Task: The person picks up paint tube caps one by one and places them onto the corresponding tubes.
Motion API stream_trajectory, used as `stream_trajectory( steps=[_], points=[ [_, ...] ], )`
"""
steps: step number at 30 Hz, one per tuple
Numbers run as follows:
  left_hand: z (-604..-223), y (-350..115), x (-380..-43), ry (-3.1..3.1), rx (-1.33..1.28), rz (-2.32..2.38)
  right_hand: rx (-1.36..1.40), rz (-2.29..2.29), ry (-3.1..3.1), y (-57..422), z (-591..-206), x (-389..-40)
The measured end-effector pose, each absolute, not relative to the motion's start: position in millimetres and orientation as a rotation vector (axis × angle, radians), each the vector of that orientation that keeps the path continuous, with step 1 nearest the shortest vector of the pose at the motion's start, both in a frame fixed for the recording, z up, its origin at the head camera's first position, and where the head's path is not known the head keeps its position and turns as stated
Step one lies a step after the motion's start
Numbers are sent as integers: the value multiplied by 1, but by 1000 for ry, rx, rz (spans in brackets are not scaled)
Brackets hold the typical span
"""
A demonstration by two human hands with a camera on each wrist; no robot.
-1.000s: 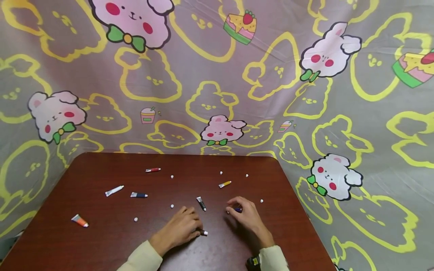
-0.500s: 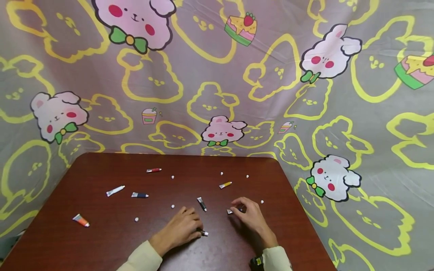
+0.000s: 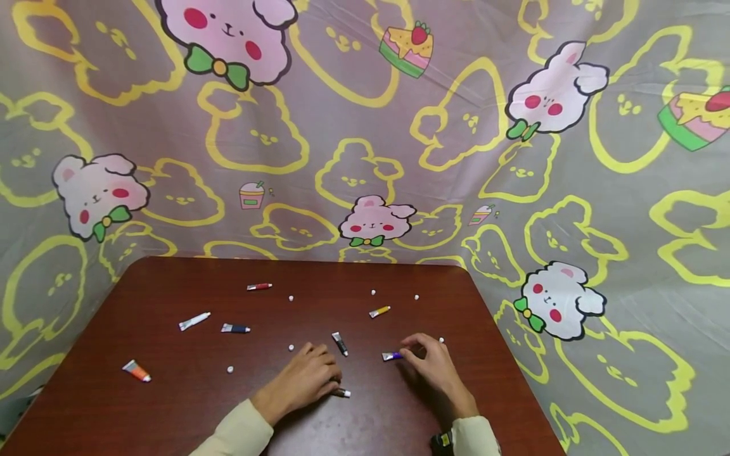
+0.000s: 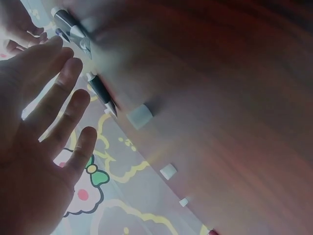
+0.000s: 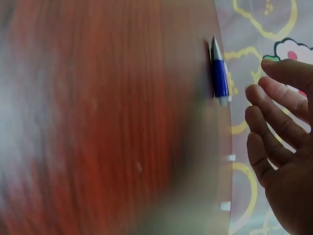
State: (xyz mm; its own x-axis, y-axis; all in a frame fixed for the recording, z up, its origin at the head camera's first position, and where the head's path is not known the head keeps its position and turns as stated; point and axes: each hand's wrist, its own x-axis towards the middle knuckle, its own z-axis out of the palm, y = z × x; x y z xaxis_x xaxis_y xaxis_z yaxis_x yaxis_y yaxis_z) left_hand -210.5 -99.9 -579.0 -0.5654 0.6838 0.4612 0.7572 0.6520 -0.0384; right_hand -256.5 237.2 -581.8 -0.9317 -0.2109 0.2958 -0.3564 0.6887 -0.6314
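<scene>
A small blue-purple paint tube [image 3: 391, 356] lies flat on the table, just left of my right hand [image 3: 432, 367]. In the right wrist view, a gap separates that hand's loosely bent fingers [image 5: 261, 117] from the blue tube [image 5: 220, 73]. My left hand [image 3: 305, 380] hovers low over the table beside a dark brown paint tube [image 3: 342, 392], partly hidden by the fingers. The left wrist view shows its fingers [image 4: 73, 110] relaxed, with the dark tube [image 4: 68, 23] past the fingertips. A black paint tube [image 3: 339, 344] lies between the hands.
Red [image 3: 259, 287], white [image 3: 194, 321], dark blue [image 3: 235, 329], orange [image 3: 137, 371] and yellow [image 3: 379, 311] paint tubes lie about the table [image 3: 171, 411]. Several small white caps [image 3: 230, 369] are scattered among them. A patterned curtain [image 3: 285, 158] hangs behind.
My right hand has moved right, off the blue-purple tube, which now shows more fully on the table. My left hand has stayed almost still by the brown tube.
</scene>
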Motion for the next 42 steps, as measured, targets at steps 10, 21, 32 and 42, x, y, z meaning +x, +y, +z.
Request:
stream_trajectory(
  steps=[10, 21, 32, 42],
  points=[
    [-577, -97, -214, -2479, -1104, -220, 449, 1024, -2670, 255, -583, -263],
    [-577, -98, -222, -2492, -1070, -204, 371, 1061, -2680, 271, -585, -266],
    [-578, -95, -233, -2550, -1001, -196, 240, 1055, -2741, 286, -582, -269],
    [-582, -92, -246, -2515, -958, -159, 191, 1045, -2753, 297, -587, -273]
  ],
)
